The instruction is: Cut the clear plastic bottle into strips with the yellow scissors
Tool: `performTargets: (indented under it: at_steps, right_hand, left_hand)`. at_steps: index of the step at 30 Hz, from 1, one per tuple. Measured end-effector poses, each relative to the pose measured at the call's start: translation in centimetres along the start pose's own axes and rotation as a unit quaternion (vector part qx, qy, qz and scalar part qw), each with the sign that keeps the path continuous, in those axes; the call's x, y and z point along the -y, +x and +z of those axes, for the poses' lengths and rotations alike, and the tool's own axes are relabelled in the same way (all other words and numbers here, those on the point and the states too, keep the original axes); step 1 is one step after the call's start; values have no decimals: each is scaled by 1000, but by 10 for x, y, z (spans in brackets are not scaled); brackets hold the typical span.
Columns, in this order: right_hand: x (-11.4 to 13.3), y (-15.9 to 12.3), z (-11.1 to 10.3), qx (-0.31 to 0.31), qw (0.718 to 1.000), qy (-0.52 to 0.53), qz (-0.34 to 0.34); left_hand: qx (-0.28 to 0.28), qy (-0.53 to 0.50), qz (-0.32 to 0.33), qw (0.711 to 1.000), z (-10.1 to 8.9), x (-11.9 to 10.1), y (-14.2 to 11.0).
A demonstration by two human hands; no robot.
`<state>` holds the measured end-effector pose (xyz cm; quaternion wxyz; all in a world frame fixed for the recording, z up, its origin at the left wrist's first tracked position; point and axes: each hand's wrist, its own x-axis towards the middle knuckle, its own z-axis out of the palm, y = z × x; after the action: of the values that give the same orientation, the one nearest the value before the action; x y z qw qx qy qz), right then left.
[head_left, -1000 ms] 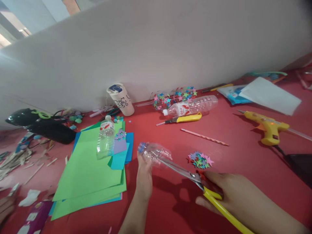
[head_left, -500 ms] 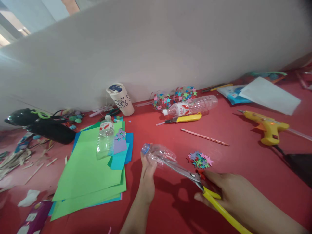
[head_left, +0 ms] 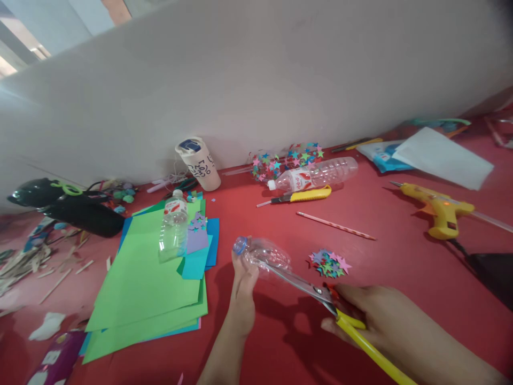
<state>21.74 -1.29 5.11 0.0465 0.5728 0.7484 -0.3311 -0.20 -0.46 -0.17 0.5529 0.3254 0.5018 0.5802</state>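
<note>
My left hand (head_left: 243, 291) grips the neck end of a cut clear plastic bottle piece (head_left: 264, 255) with a blue cap, held above the red table (head_left: 401, 256). My right hand (head_left: 372, 315) is closed round the yellow handles of a pair of scissors (head_left: 320, 293). The metal blades reach into the open edge of the bottle piece. A small heap of coloured paper stars (head_left: 328, 263) lies just beyond the scissors.
Green and blue paper sheets (head_left: 144, 283) lie at left under a small bottle (head_left: 173, 225). Farther back are a labelled bottle (head_left: 316, 174), a yellow utility knife (head_left: 300, 196), a pencil (head_left: 336, 225), a white cup (head_left: 199, 163) and more stars (head_left: 286, 158). A yellow glue gun (head_left: 438, 208) is at right.
The bottle piece and my left hand have shifted slightly right and turned. The scissors have stayed in the bottle's edge with my right hand hardly moved.
</note>
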Motion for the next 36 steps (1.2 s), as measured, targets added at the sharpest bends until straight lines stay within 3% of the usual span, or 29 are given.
performTargets:
  at_steps: [17, 26, 36]
  right_hand:
    - [-3, 2, 2, -11, 999, -43, 14]
    - [6, -1, -4, 4, 999, -41, 12]
    - [-4, 3, 1, -10, 998, -52, 18]
  left_hand:
    - [-31, 47, 12, 998, 10, -6, -6]
    - [-25, 73, 38, 996, 14, -8, -9]
    - [-11, 85, 31, 996, 13, -7, -9]
